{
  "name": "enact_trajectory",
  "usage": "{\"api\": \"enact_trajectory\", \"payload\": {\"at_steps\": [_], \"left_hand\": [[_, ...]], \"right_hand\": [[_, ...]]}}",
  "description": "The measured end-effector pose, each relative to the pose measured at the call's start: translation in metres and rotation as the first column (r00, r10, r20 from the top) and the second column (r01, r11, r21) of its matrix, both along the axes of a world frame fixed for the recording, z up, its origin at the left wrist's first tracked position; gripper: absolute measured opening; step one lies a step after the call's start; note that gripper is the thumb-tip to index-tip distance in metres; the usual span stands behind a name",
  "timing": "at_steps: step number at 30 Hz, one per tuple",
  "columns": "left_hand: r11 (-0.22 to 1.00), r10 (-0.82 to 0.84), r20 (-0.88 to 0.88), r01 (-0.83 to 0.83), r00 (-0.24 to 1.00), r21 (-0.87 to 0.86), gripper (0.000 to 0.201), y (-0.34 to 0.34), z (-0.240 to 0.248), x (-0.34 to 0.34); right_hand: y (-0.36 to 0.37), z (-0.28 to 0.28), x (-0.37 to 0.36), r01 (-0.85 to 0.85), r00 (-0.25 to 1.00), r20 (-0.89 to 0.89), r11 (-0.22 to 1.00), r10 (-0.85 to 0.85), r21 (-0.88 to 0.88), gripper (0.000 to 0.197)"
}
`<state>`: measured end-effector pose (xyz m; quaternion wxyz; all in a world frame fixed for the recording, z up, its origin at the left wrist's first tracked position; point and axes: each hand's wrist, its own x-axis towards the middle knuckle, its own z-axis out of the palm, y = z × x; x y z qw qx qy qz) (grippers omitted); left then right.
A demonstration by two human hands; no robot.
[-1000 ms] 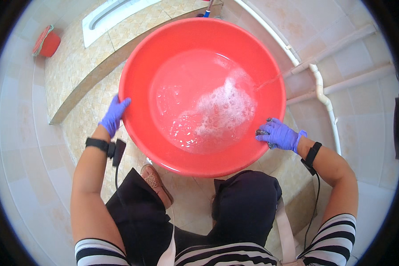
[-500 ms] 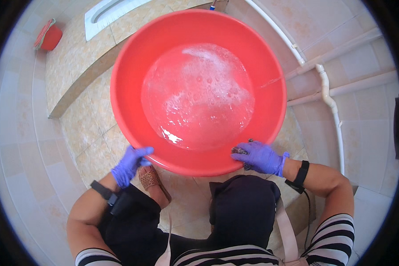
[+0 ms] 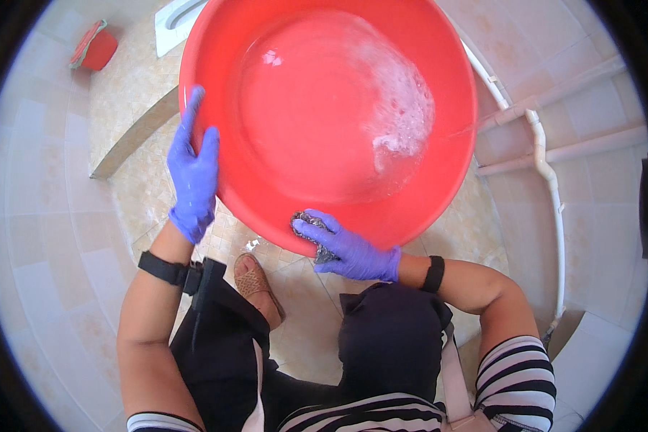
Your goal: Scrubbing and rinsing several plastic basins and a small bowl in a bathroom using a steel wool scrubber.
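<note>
Purple-gloved: clenching grey scourer (image 3: 325, 254) in right hand (image 3: 351, 250) at rim of red basin (image 3: 261, 225), just beyond grip; leftward, resting left hand (image 3: 192, 173) spread.

My left hand (image 3: 193, 176) and right hand (image 3: 354, 253) wear thin purple rubbery gloves (image 3: 194, 189), smooth with faint wrinkles; in my right I feel a rough, curly dark-grey metallic-looking scourer (image 3: 326, 254) against the big round red plastic basin (image 3: 450, 93), smooth and softly glossy. Below me lie smooth beige floor tiles (image 3: 306, 302), my matt black cloth trousers (image 3: 392, 338) and a brown woven-textured sandal (image 3: 250, 283); a smooth white plastic-looking pipe (image 3: 559, 223) runs beside me
</note>
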<state>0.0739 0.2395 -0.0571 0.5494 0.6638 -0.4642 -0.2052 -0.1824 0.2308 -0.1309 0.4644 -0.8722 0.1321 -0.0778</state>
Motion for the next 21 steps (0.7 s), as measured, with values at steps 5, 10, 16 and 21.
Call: {"api": "enact_trajectory", "payload": {"at_steps": [5,10,16,21], "left_hand": [[0.984,0.145,0.063,-0.138,0.987,-0.11,0.055,-0.025,0.009,0.021],[0.994,0.012,0.124,0.002,0.992,-0.112,0.052,-0.044,0.042,0.026],[0.988,0.005,0.06,0.005,0.998,-0.152,0.05,-0.046,0.057,0.006],[0.993,-0.034,0.026,0.037,0.999,-0.116,0.05,-0.044,0.062,0.004]], "right_hand": [[-0.04,-0.023,-0.055,-0.089,0.953,-0.252,0.951,0.168,0.297,0.062],[-0.143,-0.063,-0.154,-0.28,0.67,-0.734,0.878,-0.111,-0.389,0.055],[-0.148,-0.089,-0.115,-0.204,0.525,-0.753,0.8,-0.397,-0.564,0.064],[-0.091,-0.107,-0.044,-0.055,0.448,-0.892,0.994,-0.06,-0.095,0.055]]}}
